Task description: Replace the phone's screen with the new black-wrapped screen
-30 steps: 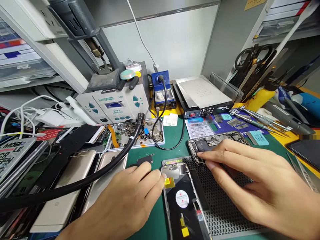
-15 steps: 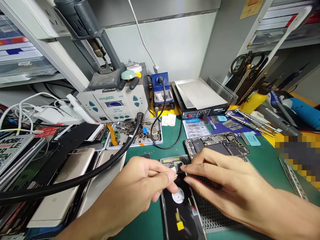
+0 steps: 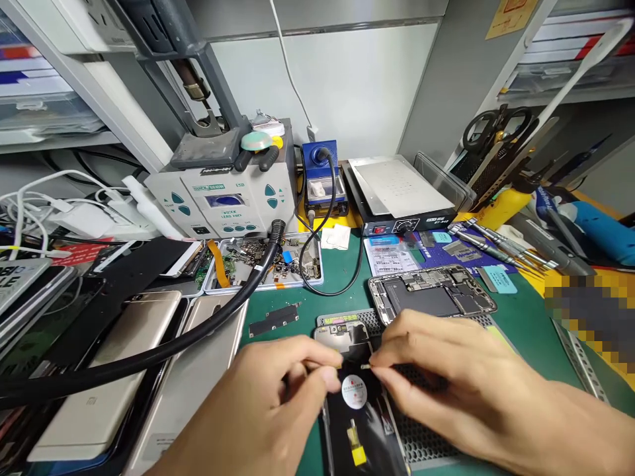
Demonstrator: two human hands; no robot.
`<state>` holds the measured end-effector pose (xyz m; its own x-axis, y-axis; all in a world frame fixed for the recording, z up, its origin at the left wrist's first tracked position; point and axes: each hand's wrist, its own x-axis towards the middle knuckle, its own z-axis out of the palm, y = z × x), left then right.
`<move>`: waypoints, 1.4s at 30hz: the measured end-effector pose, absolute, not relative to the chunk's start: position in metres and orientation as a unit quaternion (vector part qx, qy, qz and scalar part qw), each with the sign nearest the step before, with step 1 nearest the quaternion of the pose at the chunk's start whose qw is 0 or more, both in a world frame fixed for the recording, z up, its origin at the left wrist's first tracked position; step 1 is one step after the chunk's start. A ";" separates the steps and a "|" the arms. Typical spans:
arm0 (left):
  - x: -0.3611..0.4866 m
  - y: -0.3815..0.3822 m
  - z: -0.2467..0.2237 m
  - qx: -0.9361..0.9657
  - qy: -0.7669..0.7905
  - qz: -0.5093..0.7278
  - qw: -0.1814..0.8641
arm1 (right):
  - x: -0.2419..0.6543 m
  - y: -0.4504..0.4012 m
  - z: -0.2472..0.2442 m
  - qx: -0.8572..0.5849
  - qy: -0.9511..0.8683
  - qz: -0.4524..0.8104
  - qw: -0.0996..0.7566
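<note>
A black phone screen assembly [image 3: 370,430] lies inner side up in front of me, bearing a round white sticker [image 3: 354,392] and a yellow tab [image 3: 358,456]. Above its upper left edge is my left hand [image 3: 282,396], thumb and forefinger pinched; whatever sits between the tips is too small to name. Opposite, my right hand [image 3: 436,377] pinches at the upper right edge, where a tiny pale piece shows at the fingertips. Behind the right hand an opened phone body [image 3: 426,294] exposes its battery and boards. A thin dark metal plate [image 3: 275,320] rests left of the screen assembly.
A perforated grey mat [image 3: 431,449] lies under the right hand. A thick black hose [image 3: 198,354] crosses the left side over several phones. Behind are a tray of circuit boards [image 3: 262,285], a hot-air station [image 3: 218,198] and a flat heating plate [image 3: 401,188]. Screwdrivers [image 3: 501,241] lie right.
Both hands have shifted down from the top end of the screen assembly and moved slightly apart. The metal plate, mostly hidden behind my left hand before, now shows. The view has shifted a little.
</note>
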<state>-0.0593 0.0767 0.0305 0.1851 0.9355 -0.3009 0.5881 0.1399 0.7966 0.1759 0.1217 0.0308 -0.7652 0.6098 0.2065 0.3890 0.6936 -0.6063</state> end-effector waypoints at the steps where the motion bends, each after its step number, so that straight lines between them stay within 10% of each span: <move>1: -0.064 0.075 0.026 0.659 0.616 0.209 0.377 | 0.176 0.125 0.031 -0.299 -0.891 0.278 0.201; 8: -0.082 0.079 -0.003 0.837 0.498 0.216 0.073 | 0.165 0.153 0.033 -0.368 -0.874 0.283 0.146; 42: -0.074 0.094 -0.013 0.855 0.447 0.263 -0.012 | 0.137 0.149 0.027 -0.385 -0.883 0.261 0.060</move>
<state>-0.0741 0.0936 -0.0129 0.4625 0.7574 0.4610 0.7698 -0.6009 0.2150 0.1370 0.1490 0.0265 -0.6969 0.7110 -0.0937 0.6480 0.5683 -0.5070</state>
